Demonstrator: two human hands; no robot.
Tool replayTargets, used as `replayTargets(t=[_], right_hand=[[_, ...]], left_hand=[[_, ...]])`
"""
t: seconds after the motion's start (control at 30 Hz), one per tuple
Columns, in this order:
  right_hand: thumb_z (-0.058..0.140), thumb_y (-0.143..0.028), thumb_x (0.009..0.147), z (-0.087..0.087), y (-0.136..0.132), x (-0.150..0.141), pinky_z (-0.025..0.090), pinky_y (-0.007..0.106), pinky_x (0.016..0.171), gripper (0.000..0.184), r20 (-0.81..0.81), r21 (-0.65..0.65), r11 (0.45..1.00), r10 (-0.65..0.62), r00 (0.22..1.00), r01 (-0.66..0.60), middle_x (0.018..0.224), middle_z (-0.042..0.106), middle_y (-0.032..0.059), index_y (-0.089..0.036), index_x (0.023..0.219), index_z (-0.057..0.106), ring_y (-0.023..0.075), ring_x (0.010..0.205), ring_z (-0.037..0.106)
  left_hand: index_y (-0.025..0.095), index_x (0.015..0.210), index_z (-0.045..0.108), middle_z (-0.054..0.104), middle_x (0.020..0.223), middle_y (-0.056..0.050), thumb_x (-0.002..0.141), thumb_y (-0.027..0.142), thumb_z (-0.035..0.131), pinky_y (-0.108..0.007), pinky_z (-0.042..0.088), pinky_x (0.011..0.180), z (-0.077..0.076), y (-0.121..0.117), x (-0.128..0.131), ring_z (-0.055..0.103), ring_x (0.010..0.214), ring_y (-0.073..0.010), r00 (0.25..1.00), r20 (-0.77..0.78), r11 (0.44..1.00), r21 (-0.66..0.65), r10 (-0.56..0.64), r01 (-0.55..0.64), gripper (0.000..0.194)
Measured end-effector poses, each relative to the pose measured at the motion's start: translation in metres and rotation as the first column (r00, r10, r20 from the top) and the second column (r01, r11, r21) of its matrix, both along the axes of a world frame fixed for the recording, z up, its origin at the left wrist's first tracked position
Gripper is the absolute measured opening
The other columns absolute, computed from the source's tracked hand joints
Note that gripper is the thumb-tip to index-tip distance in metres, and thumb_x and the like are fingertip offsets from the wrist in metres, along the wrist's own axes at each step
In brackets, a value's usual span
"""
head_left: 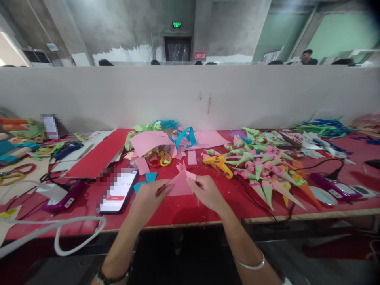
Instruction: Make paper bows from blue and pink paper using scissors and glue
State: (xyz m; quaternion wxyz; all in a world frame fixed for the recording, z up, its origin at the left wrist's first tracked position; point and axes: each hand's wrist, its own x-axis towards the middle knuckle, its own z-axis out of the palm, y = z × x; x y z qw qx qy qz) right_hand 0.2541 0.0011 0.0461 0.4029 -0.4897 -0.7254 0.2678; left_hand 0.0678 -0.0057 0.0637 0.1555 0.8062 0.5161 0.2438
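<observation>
A folded sheet of pink paper (181, 183) is held up between my two hands, just above the red tabletop. My left hand (150, 198) pinches its left edge, fingers closed. On the other side, my right hand (207, 192) grips the right edge with thumb and fingers. Pointed flaps stick up at the paper's top. Past it lie scissors (159, 158) with red and yellow handles, beside larger pink sheets (150, 142). A yellow glue gun (219, 164) rests to the right, near a heap of small paper cones (264, 168) in green, pink and orange.
Left of my hands lies a phone (118, 194); a white cable (80, 221) loops over the table's front edge. Purple power strips (63, 200) sit at both sides. A red board (97, 154) lies at back left. A pale partition (148, 91) stands behind the table.
</observation>
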Motion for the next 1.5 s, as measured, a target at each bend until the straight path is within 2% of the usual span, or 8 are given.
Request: replayTargets(t=[0.07,0.2,0.27,0.43,0.53,0.63,1.23,1.5], right_hand=[[0.035,-0.035,0.082,0.000,0.000,0.003,0.019,0.021,0.044,0.036,-0.096,-0.024,0.999,0.026,0.995,-0.028,0.048,0.028,-0.0049,-0.017,0.051,0.032,0.0065,0.047,0.030],[0.036,-0.039,0.082,0.000,0.000,0.001,0.018,0.021,0.044,0.037,-0.172,-0.044,0.996,0.072,0.982,-0.081,0.051,0.024,-0.0055,-0.018,0.053,0.027,0.0060,0.048,0.026],[0.036,-0.040,0.082,-0.001,-0.001,-0.001,0.018,0.021,0.043,0.037,-0.194,-0.066,0.990,0.111,0.975,-0.125,0.052,0.023,-0.0055,-0.018,0.054,0.026,0.0059,0.049,0.025],[0.037,-0.041,0.082,-0.002,0.000,0.000,0.019,0.021,0.043,0.036,-0.268,-0.094,0.980,0.144,0.953,-0.175,0.053,0.025,-0.0054,-0.018,0.055,0.029,0.0061,0.049,0.025],[0.039,-0.042,0.081,-0.002,0.002,0.001,0.021,0.021,0.044,0.035,-0.289,-0.101,0.979,0.142,0.947,-0.178,0.053,0.026,-0.0054,-0.018,0.055,0.031,0.0065,0.050,0.026],[0.041,-0.041,0.080,-0.003,0.005,-0.001,0.020,0.021,0.044,0.035,-0.303,-0.097,0.987,0.096,0.948,-0.131,0.053,0.026,-0.0054,-0.018,0.055,0.032,0.0068,0.050,0.026],[0.037,-0.038,0.081,-0.014,0.001,-0.009,0.022,0.021,0.045,0.033,-0.338,-0.112,0.992,-0.095,0.936,0.060,0.052,0.030,-0.0048,-0.018,0.055,0.033,0.0081,0.050,0.029],[0.038,-0.038,0.082,-0.014,-0.002,-0.010,0.019,0.022,0.044,0.036,-0.315,-0.064,0.992,-0.123,0.941,0.108,0.050,0.026,-0.0055,-0.019,0.053,0.027,0.0075,0.048,0.027]], left_hand=[[0.019,0.087,0.061,0.063,0.058,0.001,0.084,0.039,0.037,-0.022,0.038,0.053,0.003,0.008,-0.007,0.057,0.054,-0.0144,0.997,-0.076,1.000,0.020,0.000,0.001,0.032],[0.019,0.106,0.054,0.062,0.101,-0.008,0.082,0.029,0.039,-0.033,0.038,0.080,0.005,0.014,0.000,0.055,0.092,-0.0229,0.978,-0.187,0.961,0.273,0.096,-0.042,0.030],[0.019,0.113,0.049,0.060,0.106,-0.008,0.081,0.021,0.038,-0.036,0.034,0.086,0.004,0.013,0.012,0.052,0.097,-0.0225,0.977,-0.196,0.950,0.312,0.083,-0.018,0.034],[0.017,0.086,0.053,0.062,0.081,-0.004,0.085,0.023,0.029,-0.028,0.038,0.069,0.000,0.012,0.033,0.056,0.074,-0.0165,0.999,-0.021,0.972,0.234,0.030,-0.025,0.024],[0.018,0.064,0.045,0.049,0.057,0.002,0.087,0.030,0.029,-0.024,0.033,0.053,-0.003,0.015,0.035,0.047,0.054,-0.0122,0.993,0.089,0.978,0.190,0.075,-0.091,0.031],[0.018,0.056,0.037,0.039,0.051,0.004,0.085,0.033,0.032,-0.023,0.027,0.049,-0.004,0.017,0.035,0.039,0.048,-0.0101,0.988,0.130,0.977,0.185,0.081,-0.105,0.033],[0.016,0.055,0.041,0.037,0.052,0.005,0.081,0.034,0.038,-0.021,0.025,0.050,-0.021,0.024,0.047,0.034,0.051,-0.0087,0.910,0.390,0.984,0.045,0.142,-0.173,0.031],[0.016,0.053,0.038,0.034,0.049,0.006,0.081,0.035,0.038,-0.021,0.022,0.048,-0.023,0.024,0.047,0.032,0.048,-0.0079,0.925,0.343,0.975,0.090,0.163,-0.205,0.034]])
